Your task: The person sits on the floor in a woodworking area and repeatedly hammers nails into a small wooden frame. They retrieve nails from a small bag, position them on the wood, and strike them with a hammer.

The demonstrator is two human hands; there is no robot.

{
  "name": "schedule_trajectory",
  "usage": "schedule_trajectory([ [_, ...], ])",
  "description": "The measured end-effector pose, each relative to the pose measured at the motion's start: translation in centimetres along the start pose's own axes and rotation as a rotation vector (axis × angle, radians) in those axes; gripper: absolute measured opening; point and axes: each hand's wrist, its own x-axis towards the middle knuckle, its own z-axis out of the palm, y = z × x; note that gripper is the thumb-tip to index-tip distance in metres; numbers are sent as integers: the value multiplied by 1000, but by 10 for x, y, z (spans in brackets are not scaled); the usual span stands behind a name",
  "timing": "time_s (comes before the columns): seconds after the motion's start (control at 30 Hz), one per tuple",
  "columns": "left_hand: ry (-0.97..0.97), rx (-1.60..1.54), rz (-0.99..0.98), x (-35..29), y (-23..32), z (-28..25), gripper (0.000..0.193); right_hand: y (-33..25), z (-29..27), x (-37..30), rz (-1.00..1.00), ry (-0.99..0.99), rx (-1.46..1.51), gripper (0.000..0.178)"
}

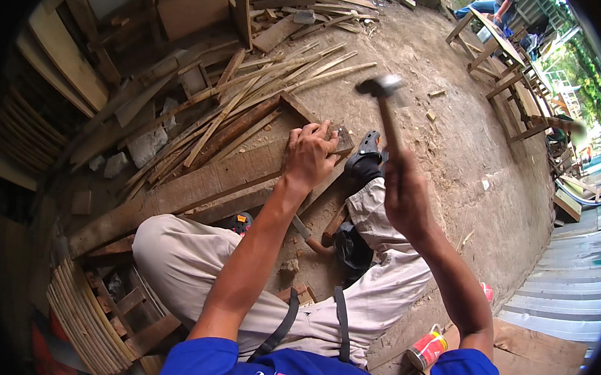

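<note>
My right hand (408, 198) is closed round the wooden handle of a claw hammer (389, 117). The hammer is raised to the right of a long wooden plank (203, 181), its head slightly blurred and apart from the wood. My left hand (310, 153) grips the plank near its far right end, with bent fingers over the top edge. Whether a nail is between those fingers cannot be seen. A short wooden crosspiece (297, 108) meets the plank beyond my fingers. Between my legs lies a tool with a curved wooden handle (319, 246), beside a black container (353, 247).
Thin wood strips (251, 93) and offcuts are heaped at the far left, near stacked panels (66, 53). A red can (428, 348) stands at my right. Wooden tables (495, 44) and a person (505, 7) are at the far right. Corrugated sheeting (559, 282) borders the right.
</note>
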Motion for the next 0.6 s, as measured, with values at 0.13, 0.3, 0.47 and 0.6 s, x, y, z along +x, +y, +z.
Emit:
schedule_trajectory([
  [0.13, 53, 20, 37, 0, 0, 0, 38, 7, 3, -1, 122, -78, -11, 21],
  [0.3, 56, -13, 18, -2, 1, 1, 37, 0, -2, -2, 129, -199, -81, 18],
  [0.47, 53, 34, 28, 0, 0, 2, 40, -1, -3, -2, -19, -28, 47, 16],
  [0.6, 21, 17, 6, 0, 1, 0, 45, 17, 9, -1, 119, -84, -31, 20],
])
